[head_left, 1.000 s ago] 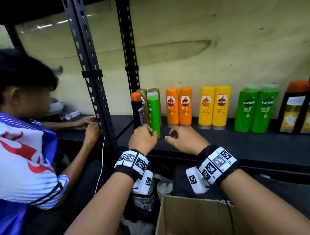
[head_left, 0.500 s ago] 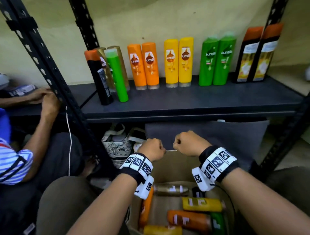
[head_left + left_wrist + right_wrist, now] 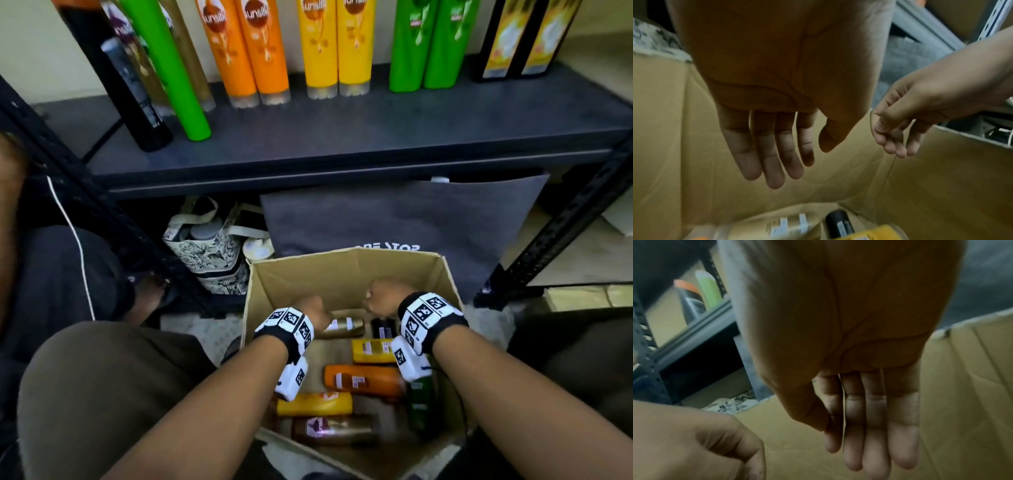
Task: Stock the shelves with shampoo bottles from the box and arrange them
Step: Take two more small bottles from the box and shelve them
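A dark metal shelf point(image 3: 342, 137) carries upright bottles; below it the cardboard box point(image 3: 342, 270) holds shampoo bottles point(image 3: 363, 380) lying flat. Left hand point(image 3: 764, 100) and right hand point(image 3: 859, 353) hang over them, fingers straight, holding nothing. The bottles look stiff, smooth and probably slippery; grasp mid-body.

The open brown cardboard box point(image 3: 346, 270) sits on the floor below the dark grey metal shelf point(image 3: 342, 137). Inside it, plastic shampoo bottles lie on their sides: 1 gold point(image 3: 344, 325), 1 black point(image 3: 383, 329), 2 yellow point(image 3: 373, 350), 1 orange point(image 3: 363, 379), 1 dark green point(image 3: 420, 401) and 1 bronze point(image 3: 335, 428). On the shelf, 2 orange bottles point(image 3: 246, 51), 2 yellow bottles point(image 3: 337, 44) and 2 green bottles point(image 3: 430, 44) stand upright in pairs.
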